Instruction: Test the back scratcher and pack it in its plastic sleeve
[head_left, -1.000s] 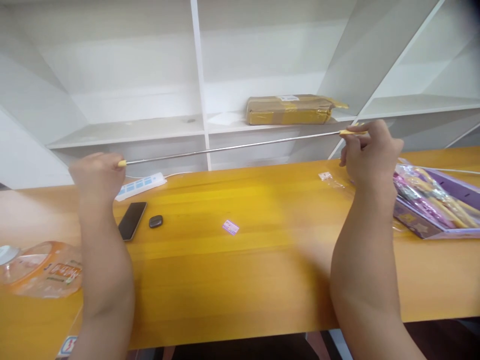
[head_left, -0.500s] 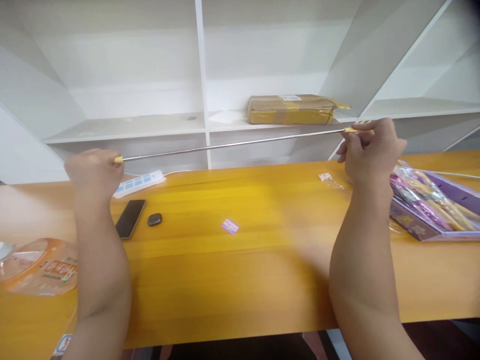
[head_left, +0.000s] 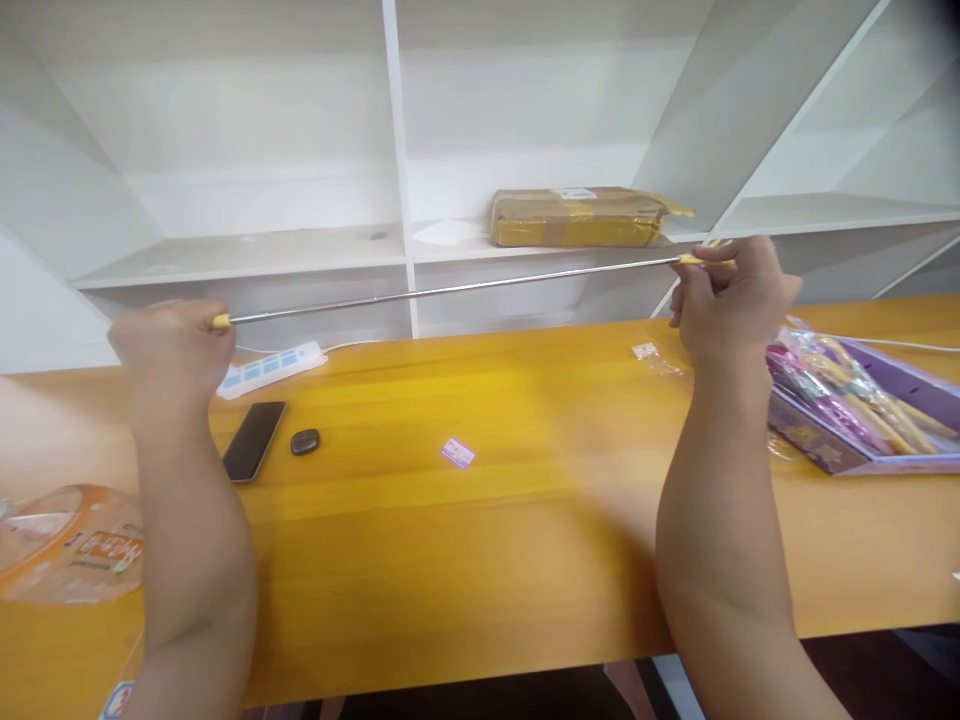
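A thin silvery telescopic rod [head_left: 450, 290] with yellow ends stretches across the view above the table, drawn out long and rising slightly to the right. My left hand [head_left: 174, 345] is closed in a fist around its left end, where a bit of yellow shows beside the thumb. At the other end, my right hand [head_left: 731, 295] pinches the yellow part between thumb and fingers. Part of that yellow end is hidden by the fingers, so its shape cannot be made out.
On the wooden table [head_left: 450, 580] lie a phone [head_left: 255, 441], a small dark case [head_left: 305, 441], a power strip [head_left: 271, 369], a purple card [head_left: 458, 453] and an orange-labelled bottle [head_left: 79, 545]. A purple box [head_left: 844, 458] holds several plastic-wrapped items. A taped carton [head_left: 577, 218] sits on the white shelf.
The whole view has shifted a little, so the hands, rod and table things appear slightly further left. Both hands keep the same hold, and the rod looks equally long.
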